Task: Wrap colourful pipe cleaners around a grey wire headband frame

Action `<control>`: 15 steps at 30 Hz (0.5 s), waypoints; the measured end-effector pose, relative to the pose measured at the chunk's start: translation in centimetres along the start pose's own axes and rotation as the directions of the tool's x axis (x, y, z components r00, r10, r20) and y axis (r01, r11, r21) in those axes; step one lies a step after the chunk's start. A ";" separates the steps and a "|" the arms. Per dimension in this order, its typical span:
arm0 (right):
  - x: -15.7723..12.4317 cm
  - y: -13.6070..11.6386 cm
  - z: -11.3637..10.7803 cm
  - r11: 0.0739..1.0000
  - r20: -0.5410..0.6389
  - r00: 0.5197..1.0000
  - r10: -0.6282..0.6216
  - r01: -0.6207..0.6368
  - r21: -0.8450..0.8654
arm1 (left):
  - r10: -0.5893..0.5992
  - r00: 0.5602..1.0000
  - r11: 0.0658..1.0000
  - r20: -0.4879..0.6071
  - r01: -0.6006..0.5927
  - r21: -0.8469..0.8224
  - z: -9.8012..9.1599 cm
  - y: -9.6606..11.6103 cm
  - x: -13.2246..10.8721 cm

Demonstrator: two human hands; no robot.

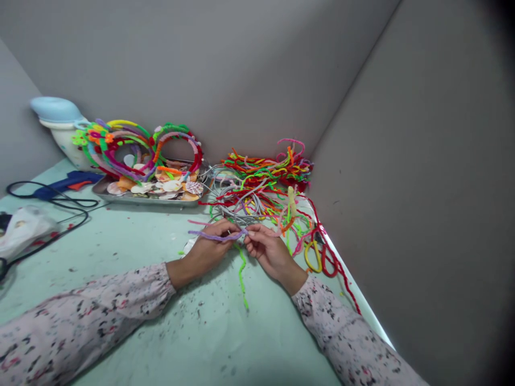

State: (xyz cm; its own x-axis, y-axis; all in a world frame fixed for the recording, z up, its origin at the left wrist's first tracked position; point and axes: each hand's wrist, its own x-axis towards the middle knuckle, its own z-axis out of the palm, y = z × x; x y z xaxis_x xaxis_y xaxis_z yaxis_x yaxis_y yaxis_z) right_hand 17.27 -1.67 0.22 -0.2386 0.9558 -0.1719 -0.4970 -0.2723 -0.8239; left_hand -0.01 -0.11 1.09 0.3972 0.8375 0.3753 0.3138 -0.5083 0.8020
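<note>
A fuzzy purple pipe cleaner point(203, 235) runs across both of my hands near the middle of the table. Its long end sticks out to the left over the back of my left hand point(213, 244), whose fingers are closed on it. My right hand point(270, 251) pinches the purple pipe cleaner close to the left fingertips. From beneath the hands a bright green pipe cleaner point(242, 276) trails toward me over the table; whether a hand holds its upper end is hidden. A thin pink strand point(197, 222) pokes out just beyond my left hand.
Behind, a metal tray point(161, 202) holds shells and pipe-cleaner-wrapped headbands point(179, 134). Right of it lie heaped pipe cleaners point(265, 166) and grey wires point(241, 214). Scissors point(330, 262) lie at the right edge. Leftward are a blue-lidded cup point(66, 136), blue glue gun point(60, 185) and black cable point(82, 220).
</note>
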 end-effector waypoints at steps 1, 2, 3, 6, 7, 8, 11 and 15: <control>0.0 0.0 0.0 1.000 0.001 1.000 0.000 0.000 0.000 | 0.003 1.000 1.000 -0.013 -0.003 -0.001 0.0 0.0 0.0; 0.1 0.0 -0.1 1.000 0.002 1.000 0.003 -0.003 -0.001 | 0.002 1.000 1.000 -0.023 -0.002 -0.001 0.1 -0.1 0.0; 0.1 0.0 -0.2 1.000 0.004 1.000 0.007 -0.007 -0.001 | 0.001 1.000 1.000 -0.029 -0.001 -0.002 0.1 -0.2 0.0; 0.1 0.0 -0.3 1.000 0.014 1.000 0.019 -0.020 0.005 | -0.004 0.999 1.000 -0.042 0.004 -0.008 0.2 -0.3 0.0; 0.1 -0.1 -0.4 1.000 0.019 1.000 0.025 -0.025 0.010 | -0.004 0.999 1.000 -0.047 0.004 -0.012 0.2 -0.3 0.0; 0.1 -0.1 -0.4 0.999 0.024 0.999 0.030 -0.031 0.015 | -0.003 0.999 1.000 -0.043 0.002 -0.015 0.1 -0.3 -0.1; 0.1 -0.2 -0.5 0.998 0.036 0.998 0.048 -0.049 0.028 | 0.011 1.000 1.000 -0.024 -0.011 -0.015 0.0 -0.2 -0.1; 0.2 -0.2 -0.6 0.996 0.052 0.996 0.073 -0.076 0.047 | 0.022 0.999 1.000 -0.026 -0.022 -0.013 0.1 -0.7 0.1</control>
State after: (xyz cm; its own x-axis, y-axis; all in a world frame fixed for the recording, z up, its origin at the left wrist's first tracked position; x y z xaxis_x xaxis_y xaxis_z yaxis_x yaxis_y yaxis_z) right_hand 17.84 -1.40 0.01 -0.3172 0.9262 -0.2038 -0.5166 -0.3489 -0.7819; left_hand -0.13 0.31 0.50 0.3817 0.8311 0.4044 0.2941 -0.5240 0.7993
